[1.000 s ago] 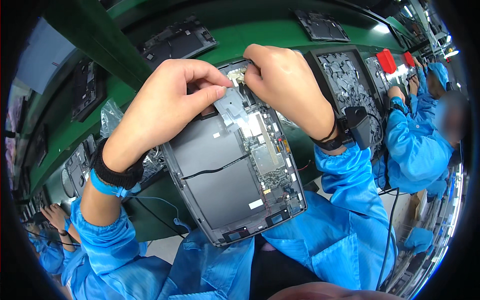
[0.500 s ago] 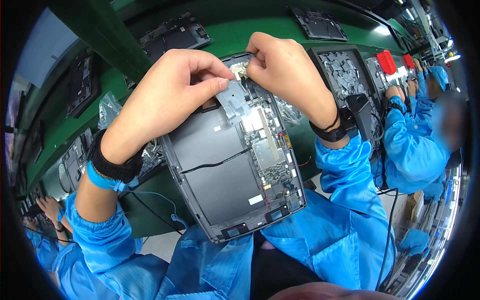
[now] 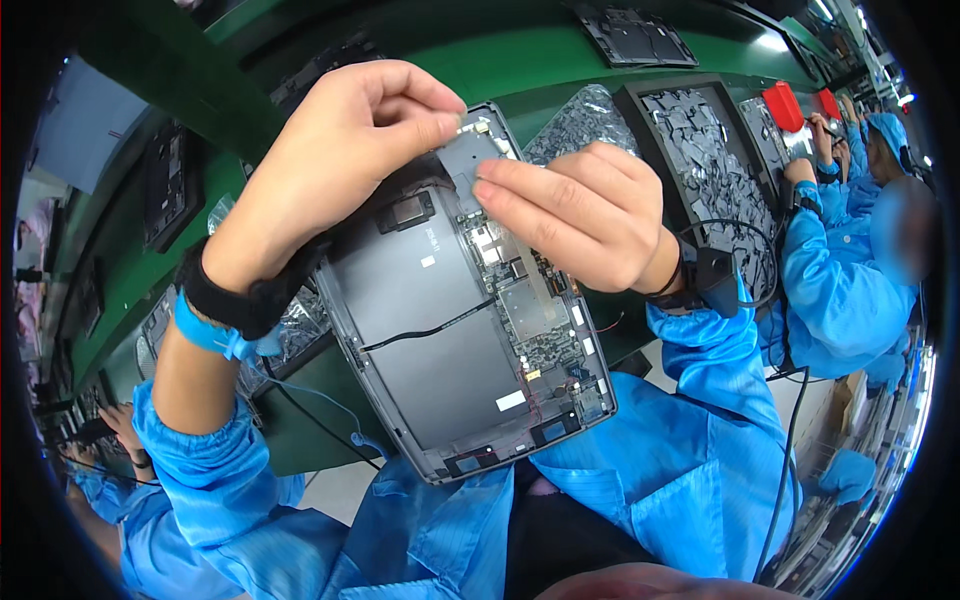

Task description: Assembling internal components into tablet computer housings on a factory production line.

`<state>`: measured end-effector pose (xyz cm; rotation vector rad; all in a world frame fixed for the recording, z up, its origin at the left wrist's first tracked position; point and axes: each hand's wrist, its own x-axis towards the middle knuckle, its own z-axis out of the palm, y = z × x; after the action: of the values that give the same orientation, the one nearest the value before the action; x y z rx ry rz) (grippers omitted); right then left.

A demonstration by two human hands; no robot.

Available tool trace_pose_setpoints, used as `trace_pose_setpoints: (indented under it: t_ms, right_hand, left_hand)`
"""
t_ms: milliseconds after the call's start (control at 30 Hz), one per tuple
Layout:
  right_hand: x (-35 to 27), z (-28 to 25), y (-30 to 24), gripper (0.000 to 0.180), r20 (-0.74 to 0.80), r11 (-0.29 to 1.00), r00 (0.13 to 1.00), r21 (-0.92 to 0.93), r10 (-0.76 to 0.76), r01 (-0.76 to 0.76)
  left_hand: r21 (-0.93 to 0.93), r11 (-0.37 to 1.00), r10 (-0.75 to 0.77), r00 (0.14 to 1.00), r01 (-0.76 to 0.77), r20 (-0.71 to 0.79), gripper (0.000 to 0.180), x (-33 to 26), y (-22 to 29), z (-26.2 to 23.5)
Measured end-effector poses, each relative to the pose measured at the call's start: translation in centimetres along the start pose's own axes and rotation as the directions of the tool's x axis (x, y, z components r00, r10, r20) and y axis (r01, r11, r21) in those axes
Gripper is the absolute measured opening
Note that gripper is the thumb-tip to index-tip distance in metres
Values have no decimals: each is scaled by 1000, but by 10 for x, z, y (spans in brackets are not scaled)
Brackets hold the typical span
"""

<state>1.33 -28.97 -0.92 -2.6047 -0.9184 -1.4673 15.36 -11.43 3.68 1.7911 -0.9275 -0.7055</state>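
An opened tablet-like device (image 3: 440,370) lies tilted in front of me, its circuit board (image 3: 535,310) exposed along the right side. A thin grey metal plate (image 3: 462,160) sits over the board's far end. My left hand (image 3: 335,160) pinches the plate's far left edge between thumb and fingers. From the right, my right hand (image 3: 595,215) has its closed fingertips on the plate's right edge; its thumb is hidden. Whether the plate rests fully on the board, I cannot tell. A black cable (image 3: 430,330) crosses the dark panel.
A black tray (image 3: 640,125) full of grey metal pieces stands at the right, beside a clear plastic bag (image 3: 590,120). Red bins (image 3: 783,107) lie beyond. Another opened device (image 3: 635,38) sits at the back. A co-worker in blue (image 3: 850,260) is at the right.
The metal plate has gone from hanging tilted over the board to lying flatter at its far end. My right hand has come down and left from the device's far edge onto the plate.
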Motion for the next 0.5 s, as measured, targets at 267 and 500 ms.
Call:
trace_pose_setpoints:
  t_ms: [267,500]
  right_hand:
    - [3,5,13,20,171,994,981,-71,91,-80]
    - [2,4,17,19,263,990,955,-19,140,-140]
  left_hand:
    - [555,823,194,978,-122,-72,23,4,-10,8]
    - [630,770,194,978,-106,-74,19,14,-4,10]
